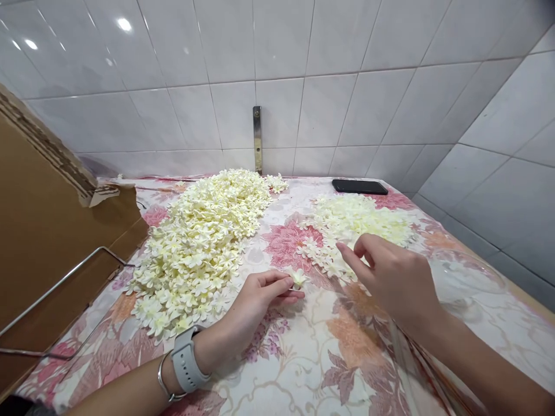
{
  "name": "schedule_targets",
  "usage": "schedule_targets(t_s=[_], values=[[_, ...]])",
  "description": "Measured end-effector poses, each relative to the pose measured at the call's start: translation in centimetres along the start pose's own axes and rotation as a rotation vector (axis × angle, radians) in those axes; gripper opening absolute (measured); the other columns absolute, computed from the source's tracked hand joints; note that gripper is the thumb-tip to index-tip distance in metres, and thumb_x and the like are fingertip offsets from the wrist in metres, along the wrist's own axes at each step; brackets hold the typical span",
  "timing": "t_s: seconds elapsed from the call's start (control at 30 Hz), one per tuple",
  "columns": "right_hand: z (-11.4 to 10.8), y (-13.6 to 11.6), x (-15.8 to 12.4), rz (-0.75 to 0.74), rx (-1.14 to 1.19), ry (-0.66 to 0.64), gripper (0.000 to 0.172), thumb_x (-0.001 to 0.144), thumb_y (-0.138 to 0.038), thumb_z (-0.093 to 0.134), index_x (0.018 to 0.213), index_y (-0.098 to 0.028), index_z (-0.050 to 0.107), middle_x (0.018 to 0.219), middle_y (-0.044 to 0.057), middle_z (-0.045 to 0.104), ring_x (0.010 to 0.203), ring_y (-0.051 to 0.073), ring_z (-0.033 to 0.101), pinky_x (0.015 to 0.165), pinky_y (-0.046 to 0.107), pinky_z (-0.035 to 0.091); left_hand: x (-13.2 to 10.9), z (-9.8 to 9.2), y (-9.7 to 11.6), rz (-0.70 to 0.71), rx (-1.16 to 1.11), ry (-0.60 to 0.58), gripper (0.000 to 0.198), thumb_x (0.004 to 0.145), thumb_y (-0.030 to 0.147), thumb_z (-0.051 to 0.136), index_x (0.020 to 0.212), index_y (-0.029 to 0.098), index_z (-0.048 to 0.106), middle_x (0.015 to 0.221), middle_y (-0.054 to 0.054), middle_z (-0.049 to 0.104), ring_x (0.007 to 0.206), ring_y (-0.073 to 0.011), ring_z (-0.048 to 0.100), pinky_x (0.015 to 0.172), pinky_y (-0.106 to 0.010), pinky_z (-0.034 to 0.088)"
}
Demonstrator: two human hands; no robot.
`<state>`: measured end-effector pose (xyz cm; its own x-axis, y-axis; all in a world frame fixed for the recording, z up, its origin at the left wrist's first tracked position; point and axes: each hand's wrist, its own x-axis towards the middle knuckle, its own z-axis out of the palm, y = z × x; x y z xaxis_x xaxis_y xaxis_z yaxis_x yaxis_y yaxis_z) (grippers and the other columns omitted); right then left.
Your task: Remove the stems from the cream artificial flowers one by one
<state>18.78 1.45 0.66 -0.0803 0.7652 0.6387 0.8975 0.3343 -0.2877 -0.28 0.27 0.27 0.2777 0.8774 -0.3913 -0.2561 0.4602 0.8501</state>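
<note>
The left hand (266, 290) comes in from the near left, palm turned partly up, its thumb and fingers pinched on one pale flower (299, 278) just above the cloth (299, 378). That flower sits near the middle of the scene, between the large left pile (203, 245) and the looser right pile (364, 218). The left wrist wears a watch (187, 361) and a bangle (161, 375).

The right hand (396, 277) reaches in from the near right, back upward, wrist bent, over the near side of the right pile. Its fingers are curled, one digit pointing left; whether they hold anything I cannot tell. A phone (359, 186) lies at the far right.
</note>
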Motion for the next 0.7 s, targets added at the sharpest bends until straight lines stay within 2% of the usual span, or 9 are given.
schedule_targets(t_s=[0.03, 0.13, 0.2, 0.33, 0.5, 0.53, 0.6, 0.67, 0.7], values=[[0.1, -0.1, -0.1, -0.05, -0.014, -0.006, 0.036, 0.087, -0.037, 0.049, 0.055, -0.021, 0.04, 0.044, -0.004, 0.039, 0.038, 0.01, 0.036, 0.043, 0.024, 0.026, 0.0, 0.0, -0.1, 0.004, 0.011, -0.002, 0.016, 0.067, 0.028, 0.075, 0.065, 0.015, 0.065, 0.072, -0.003, 0.065, 0.081, -0.0177, 0.064, 0.081, -0.026, 0.045], [0.8, -1.3, -1.2, -0.26, 0.125, -0.238, 0.035, 0.093, -0.034, 0.042, 0.061, -0.02, 0.046, 0.049, -0.003, 0.048, 0.041, 0.01, 0.043, 0.044, 0.022, 0.031, 0.2, -0.2, -0.2, 0.047, 0.101, -0.034, 0.014, 0.07, 0.027, 0.072, 0.064, 0.014, 0.067, 0.07, -0.002, 0.065, 0.072, -0.0143, 0.061, 0.075, -0.024, 0.044], [1.5, -2.1, -1.9, -0.321, 0.12, -0.289, 0.035, 0.096, -0.031, 0.035, 0.064, -0.02, 0.048, 0.054, 0.0, 0.052, 0.046, 0.012, 0.049, 0.045, 0.024, 0.03, 0.3, -0.3, -0.2, 0.103, 0.174, -0.073, 0.014, 0.073, 0.026, 0.068, 0.066, 0.014, 0.069, 0.069, -0.002, 0.065, 0.071, -0.014, 0.059, 0.072, -0.023, 0.043], [1.8, -2.6, -2.3, -0.273, 0.163, -0.369, 0.033, 0.095, -0.022, 0.034, 0.064, -0.02, 0.044, 0.056, -0.001, 0.051, 0.047, 0.012, 0.048, 0.046, 0.023, 0.031, 0.3, -0.3, -0.2, 0.116, 0.224, -0.087, 0.014, 0.074, 0.027, 0.069, 0.076, 0.014, 0.072, 0.078, -0.004, 0.068, 0.079, -0.0162, 0.059, 0.074, -0.024, 0.043], [0.7, -1.9, -1.2, -0.128, 0.393, -0.508, 0.035, 0.093, -0.022, 0.038, 0.058, -0.021, 0.036, 0.054, -0.004, 0.045, 0.048, 0.01, 0.044, 0.047, 0.022, 0.033, 0.3, -0.3, -0.1, 0.091, 0.187, -0.051, 0.013, 0.069, 0.028, 0.072, 0.07, 0.015, 0.072, 0.073, -0.002, 0.066, 0.074, -0.0144, 0.058, 0.072, -0.023, 0.043], [0.5, -1.6, -0.9, -0.08, 0.383, -0.49, 0.035, 0.093, -0.024, 0.038, 0.058, -0.021, 0.035, 0.052, -0.004, 0.044, 0.047, 0.01, 0.043, 0.046, 0.022, 0.033, 0.3, -0.3, 0.0, 0.073, 0.164, -0.035, 0.013, 0.07, 0.028, 0.072, 0.069, 0.015, 0.071, 0.073, -0.002, 0.066, 0.073, -0.0139, 0.058, 0.072, -0.022, 0.043], [0.2, -1.0, -0.5, -0.007, 0.243, -0.324, 0.037, 0.091, -0.028, 0.04, 0.056, -0.021, 0.034, 0.047, -0.004, 0.04, 0.042, 0.01, 0.039, 0.043, 0.023, 0.029, 0.2, -0.3, 0.0, 0.024, 0.106, 0.008, 0.014, 0.07, 0.029, 0.071, 0.065, 0.016, 0.068, 0.07, -0.001, 0.065, 0.073, -0.0136, 0.059, 0.07, -0.021, 0.042], [0.1, -0.5, -0.4, -0.008, 0.072, -0.128, 0.038, 0.089, -0.034, 0.044, 0.054, -0.022, 0.034, 0.044, -0.005, 0.036, 0.039, 0.01, 0.033, 0.042, 0.024, 0.025, 0.3, -0.3, -0.1, -0.01, 0.071, 0.031, 0.016, 0.071, 0.03, 0.071, 0.064, 0.016, 0.067, 0.069, -0.001, 0.064, 0.073, -0.0136, 0.059, 0.069, -0.021, 0.042], [0.2, -0.5, -0.4, -0.038, 0.042, -0.104, 0.038, 0.088, -0.035, 0.046, 0.055, -0.022, 0.036, 0.044, -0.005, 0.036, 0.038, 0.01, 0.033, 0.042, 0.024, 0.025, 0.3, -0.3, -0.2, -0.011, 0.074, 0.027, 0.015, 0.071, 0.029, 0.07, 0.064, 0.016, 0.067, 0.069, -0.001, 0.063, 0.073, -0.0133, 0.059, 0.068, -0.021, 0.042]])
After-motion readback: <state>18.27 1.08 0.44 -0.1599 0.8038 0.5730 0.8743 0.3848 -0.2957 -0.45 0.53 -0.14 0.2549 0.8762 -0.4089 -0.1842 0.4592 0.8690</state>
